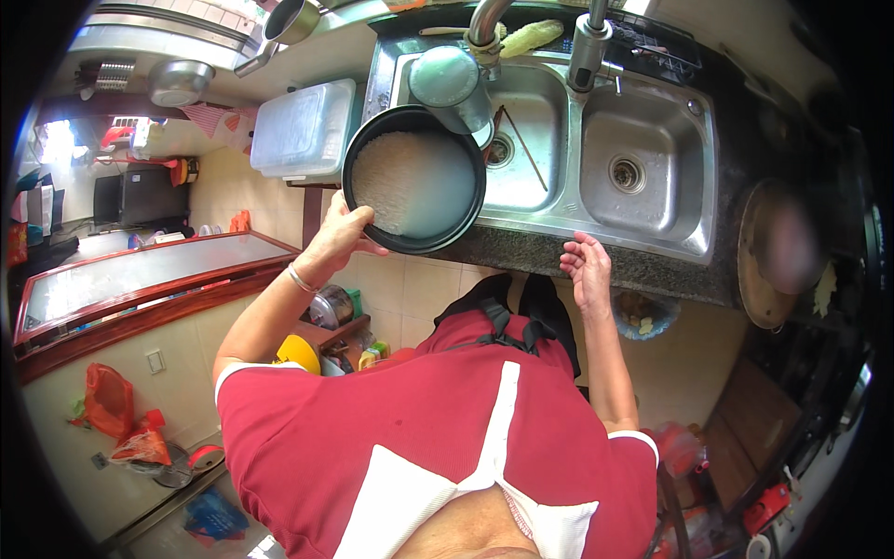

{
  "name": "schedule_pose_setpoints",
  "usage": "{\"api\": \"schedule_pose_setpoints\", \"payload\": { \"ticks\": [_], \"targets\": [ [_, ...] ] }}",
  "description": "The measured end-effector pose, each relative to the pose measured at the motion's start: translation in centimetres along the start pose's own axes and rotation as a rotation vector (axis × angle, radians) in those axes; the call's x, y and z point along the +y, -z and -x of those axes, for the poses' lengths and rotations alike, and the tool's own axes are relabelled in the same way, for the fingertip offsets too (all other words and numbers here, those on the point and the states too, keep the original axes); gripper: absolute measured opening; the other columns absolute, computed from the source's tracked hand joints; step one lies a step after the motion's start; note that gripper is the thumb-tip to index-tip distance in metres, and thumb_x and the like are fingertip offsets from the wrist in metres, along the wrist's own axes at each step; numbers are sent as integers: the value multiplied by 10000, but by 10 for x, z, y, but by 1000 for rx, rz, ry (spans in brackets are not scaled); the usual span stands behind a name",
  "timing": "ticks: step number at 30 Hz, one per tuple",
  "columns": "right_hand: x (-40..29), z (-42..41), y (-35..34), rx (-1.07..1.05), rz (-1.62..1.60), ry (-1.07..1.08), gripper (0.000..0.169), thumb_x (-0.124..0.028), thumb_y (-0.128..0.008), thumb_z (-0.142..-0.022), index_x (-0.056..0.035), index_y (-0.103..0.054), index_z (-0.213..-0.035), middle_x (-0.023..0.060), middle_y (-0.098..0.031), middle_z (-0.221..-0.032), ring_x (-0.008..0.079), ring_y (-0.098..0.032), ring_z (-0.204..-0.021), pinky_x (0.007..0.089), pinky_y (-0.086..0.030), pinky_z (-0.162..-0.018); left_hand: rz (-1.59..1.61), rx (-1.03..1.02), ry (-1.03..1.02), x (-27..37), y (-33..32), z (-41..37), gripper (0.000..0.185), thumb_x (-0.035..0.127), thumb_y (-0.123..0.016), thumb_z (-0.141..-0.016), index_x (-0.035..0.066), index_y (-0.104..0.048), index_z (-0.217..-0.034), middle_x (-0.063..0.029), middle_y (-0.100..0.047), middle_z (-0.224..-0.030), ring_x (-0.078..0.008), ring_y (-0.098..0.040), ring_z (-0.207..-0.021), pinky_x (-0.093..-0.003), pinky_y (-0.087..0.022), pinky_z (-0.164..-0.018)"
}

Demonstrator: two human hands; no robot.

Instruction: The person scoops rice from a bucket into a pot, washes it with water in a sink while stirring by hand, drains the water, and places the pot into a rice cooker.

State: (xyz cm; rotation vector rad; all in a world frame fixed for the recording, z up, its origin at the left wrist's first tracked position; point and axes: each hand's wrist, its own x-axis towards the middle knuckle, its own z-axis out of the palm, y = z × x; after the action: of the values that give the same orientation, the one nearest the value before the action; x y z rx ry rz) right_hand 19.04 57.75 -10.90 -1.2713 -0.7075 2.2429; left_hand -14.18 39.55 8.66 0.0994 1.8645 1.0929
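Observation:
My left hand grips the near left rim of a round black pot, thumb on the edge. White rice lies in it, heaped toward the left, with cloudy water on the right. The pot is at the left end of a double-bowl stainless steel sink. A translucent cylindrical container stands by the pot's far right rim. My right hand holds nothing, its fingers loosely bent and apart, close to the sink's front edge.
A curved faucet and a second tap rise behind the sink. Thin brown sticks lie in the left basin. Left of the pot is a lidded plastic box. A wooden cutting board stands at right.

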Motion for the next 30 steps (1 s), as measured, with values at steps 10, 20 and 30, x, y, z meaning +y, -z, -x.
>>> {"api": "schedule_pose_setpoints", "payload": {
  "ticks": [10,20,30],
  "targets": [
    [-1,-7,5,10,-40,-22,234,-172,-472,-979,-27,-532,-1153,77,-642,-879,132,-624,-685,268,-543,-619,-59,63,-3,8,14,-20,597,9,-521,-806,3,-191,-1303,-168,-475,-1050,-304,-649,-739,-397,-624,-500],
    [-5,-4,0,8,-49,-18,254,-143,-443,-972,-10,-537,-1167,92,-636,-893,149,-618,-673,271,-534,-608,-55,166,-9,14,14,-10,509,-2,-492,-813,-5,-247,-1259,-164,-503,-1025,-293,-659,-673,-379,-622,-499],
    [-1,13,-19,10,-12,19,241,-129,-446,-971,-16,-540,-1163,86,-643,-883,148,-623,-673,271,-537,-606,457,-90,22,-64,26,-24,173,39,-499,-829,-45,-557,-969,-140,-652,-842,-251,-679,-654,-363,-607,-499]
  ]
}}
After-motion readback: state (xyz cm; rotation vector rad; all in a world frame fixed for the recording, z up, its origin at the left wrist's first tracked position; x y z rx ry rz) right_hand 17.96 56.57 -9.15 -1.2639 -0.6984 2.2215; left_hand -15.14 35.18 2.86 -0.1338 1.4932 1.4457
